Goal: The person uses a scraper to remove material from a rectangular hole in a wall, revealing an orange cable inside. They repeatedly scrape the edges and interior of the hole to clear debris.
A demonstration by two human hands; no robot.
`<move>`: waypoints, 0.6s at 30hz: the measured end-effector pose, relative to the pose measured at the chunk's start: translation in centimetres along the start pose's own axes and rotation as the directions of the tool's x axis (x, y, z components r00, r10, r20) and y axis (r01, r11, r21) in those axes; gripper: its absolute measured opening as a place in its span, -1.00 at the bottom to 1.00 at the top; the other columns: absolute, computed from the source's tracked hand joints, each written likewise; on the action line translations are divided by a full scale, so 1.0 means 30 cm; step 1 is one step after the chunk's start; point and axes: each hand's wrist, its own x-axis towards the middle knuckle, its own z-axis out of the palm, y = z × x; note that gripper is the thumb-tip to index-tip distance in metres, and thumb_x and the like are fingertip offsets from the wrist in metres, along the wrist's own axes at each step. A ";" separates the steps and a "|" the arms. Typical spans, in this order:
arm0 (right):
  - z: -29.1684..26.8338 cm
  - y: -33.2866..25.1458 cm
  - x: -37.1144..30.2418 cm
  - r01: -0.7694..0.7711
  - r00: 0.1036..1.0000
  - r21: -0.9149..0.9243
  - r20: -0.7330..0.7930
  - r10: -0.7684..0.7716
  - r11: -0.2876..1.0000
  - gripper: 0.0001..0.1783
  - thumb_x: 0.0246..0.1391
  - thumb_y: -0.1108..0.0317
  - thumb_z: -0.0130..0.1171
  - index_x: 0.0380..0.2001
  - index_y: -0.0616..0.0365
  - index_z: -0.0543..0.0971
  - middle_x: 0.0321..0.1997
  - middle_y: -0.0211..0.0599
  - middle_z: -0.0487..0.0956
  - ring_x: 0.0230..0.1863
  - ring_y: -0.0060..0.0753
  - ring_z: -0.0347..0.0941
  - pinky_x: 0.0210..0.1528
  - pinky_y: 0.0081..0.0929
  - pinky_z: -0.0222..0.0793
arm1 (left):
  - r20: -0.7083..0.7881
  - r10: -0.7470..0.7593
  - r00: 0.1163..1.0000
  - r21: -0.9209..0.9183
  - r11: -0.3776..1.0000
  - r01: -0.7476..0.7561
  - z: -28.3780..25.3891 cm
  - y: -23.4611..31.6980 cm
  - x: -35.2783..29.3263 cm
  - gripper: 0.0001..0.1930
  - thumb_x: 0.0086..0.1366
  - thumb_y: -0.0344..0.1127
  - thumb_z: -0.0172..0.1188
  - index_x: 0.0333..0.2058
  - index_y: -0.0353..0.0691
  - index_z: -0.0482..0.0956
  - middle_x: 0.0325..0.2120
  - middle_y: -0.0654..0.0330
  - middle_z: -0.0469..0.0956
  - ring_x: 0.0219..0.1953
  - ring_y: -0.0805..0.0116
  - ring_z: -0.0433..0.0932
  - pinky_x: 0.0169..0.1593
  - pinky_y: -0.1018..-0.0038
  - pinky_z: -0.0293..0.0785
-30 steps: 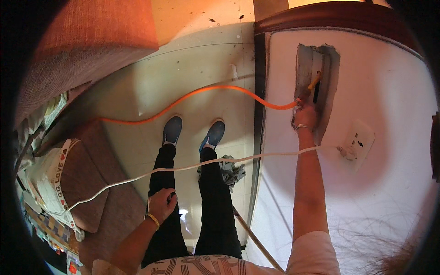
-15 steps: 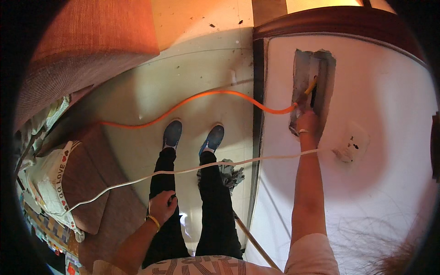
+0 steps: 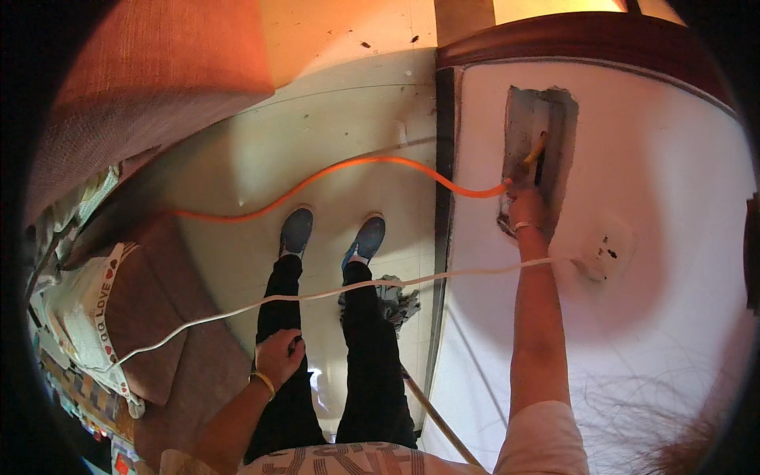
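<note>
My right hand (image 3: 527,209) is inside the rectangular cut-out (image 3: 564,131) in the white wall, its fingers closed at the end of the orange cable (image 3: 380,159). What it grips is blurred and partly hidden. Just beyond the fingers, a short yellow piece (image 3: 536,149) slants up beside a dark slot in the recess. By my left thigh, my left hand (image 3: 280,355) is closed around a small dark object (image 3: 295,344) that I cannot identify.
A white cord (image 3: 317,296) runs from a plug in the wall socket (image 3: 609,253) across to the brown sofa (image 3: 146,324). A crumpled grey cloth (image 3: 396,302) lies by my right leg. Near it a wooden stick (image 3: 439,417) leans along the wall. Dark trim (image 3: 446,158) edges the wall.
My right forearm has shifted slightly, with the hand still in the cut-out. My left hand stays closed in nearly the same place.
</note>
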 end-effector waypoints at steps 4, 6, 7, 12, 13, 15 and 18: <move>-0.083 0.004 0.006 -0.117 0.993 0.119 0.004 0.117 0.986 -0.77 0.04 0.31 0.00 -0.30 -0.07 0.64 -0.16 -0.17 0.56 -0.21 -0.03 0.52 -0.19 -0.23 0.46 | 0.016 0.000 1.000 -0.029 1.000 0.001 0.025 -0.026 0.011 -0.78 0.06 -0.27 0.17 -0.29 -0.16 0.53 -0.55 0.21 0.49 -0.50 0.25 0.49 -0.38 0.35 0.42; -0.091 -0.046 -0.010 -0.098 0.983 -0.082 0.148 0.109 0.992 -0.72 0.10 0.26 -0.08 -0.25 0.00 0.61 -0.10 -0.22 0.55 -0.15 -0.11 0.51 -0.18 -0.20 0.45 | 0.027 -0.019 0.999 0.023 1.000 0.018 0.016 -0.014 0.004 -0.79 0.06 -0.27 0.17 -0.29 -0.16 0.53 -0.55 0.21 0.48 -0.49 0.25 0.50 -0.38 0.35 0.42; -0.099 -0.067 -0.015 -0.076 0.970 -0.181 0.215 0.115 0.980 -0.69 0.12 0.24 -0.12 -0.23 0.04 0.59 -0.08 -0.25 0.54 -0.13 -0.14 0.51 -0.17 -0.19 0.44 | 0.029 -0.026 0.999 0.048 0.999 0.025 0.012 -0.007 0.002 -0.79 0.06 -0.27 0.17 -0.30 -0.16 0.53 -0.56 0.21 0.48 -0.49 0.25 0.50 -0.38 0.35 0.42; 0.008 -0.018 0.012 -0.072 0.972 -0.131 0.214 0.099 0.989 -0.53 0.20 0.10 -0.32 0.03 0.03 0.43 0.07 -0.23 0.45 0.06 -0.14 0.38 0.12 -0.14 0.23 | 0.011 0.001 1.000 -0.005 1.000 -0.001 0.015 -0.002 0.012 -0.79 0.07 -0.26 0.17 -0.30 -0.16 0.53 -0.56 0.21 0.48 -0.49 0.27 0.51 -0.38 0.36 0.42; -0.023 -0.048 0.010 -0.078 0.921 -0.142 0.369 0.125 0.987 -0.50 0.21 0.08 -0.36 0.07 0.03 0.40 0.10 -0.23 0.43 0.10 -0.15 0.35 0.17 -0.14 0.18 | 0.026 -0.015 1.000 0.009 1.000 0.014 0.012 -0.006 0.003 -0.79 0.07 -0.26 0.17 -0.30 -0.16 0.53 -0.55 0.21 0.48 -0.48 0.27 0.51 -0.38 0.36 0.42; -0.110 -0.139 -0.027 -0.231 0.916 0.000 0.337 0.217 0.973 -0.53 0.19 0.13 -0.30 0.07 0.03 0.40 0.13 -0.24 0.40 0.15 -0.16 0.30 0.17 -0.16 0.18 | 0.010 -0.024 1.000 0.018 1.000 0.024 0.014 -0.020 -0.009 -0.79 0.07 -0.26 0.16 -0.29 -0.16 0.53 -0.55 0.21 0.49 -0.48 0.27 0.51 -0.38 0.36 0.42; -0.038 -0.086 0.000 -0.182 0.942 -0.143 0.259 0.214 0.973 -0.57 0.11 0.13 -0.10 0.05 -0.12 0.42 0.23 -0.21 0.25 0.21 -0.11 0.20 0.18 -0.22 0.19 | 0.009 0.010 1.000 0.019 1.000 -0.010 0.020 -0.005 -0.001 -0.79 0.08 -0.26 0.16 -0.29 -0.16 0.53 -0.55 0.21 0.49 -0.48 0.27 0.51 -0.38 0.36 0.43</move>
